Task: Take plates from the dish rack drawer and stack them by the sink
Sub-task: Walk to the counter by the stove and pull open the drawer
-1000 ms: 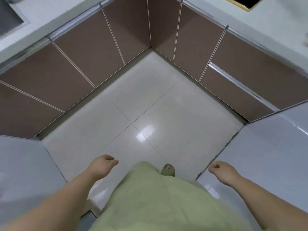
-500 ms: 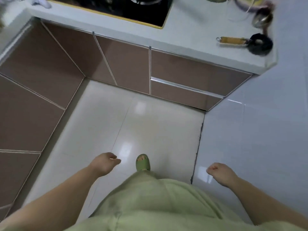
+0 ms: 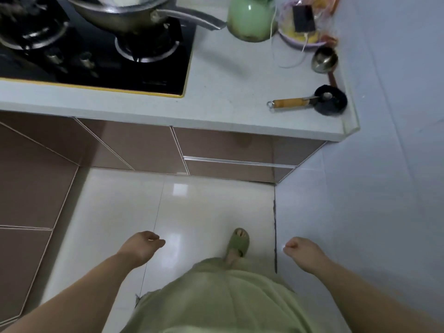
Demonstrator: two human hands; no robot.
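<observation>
Pale floor separates me from the shut drawer under the desk. My left hand and right hand hang empty, fingers loosely curled. I'd step closer, then pull squarely.

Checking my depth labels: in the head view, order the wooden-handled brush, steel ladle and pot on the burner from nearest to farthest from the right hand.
From the right hand:
1. wooden-handled brush, front right of the counter.
2. steel ladle, behind the brush, by the wall.
3. pot, back left on the burner.
</observation>
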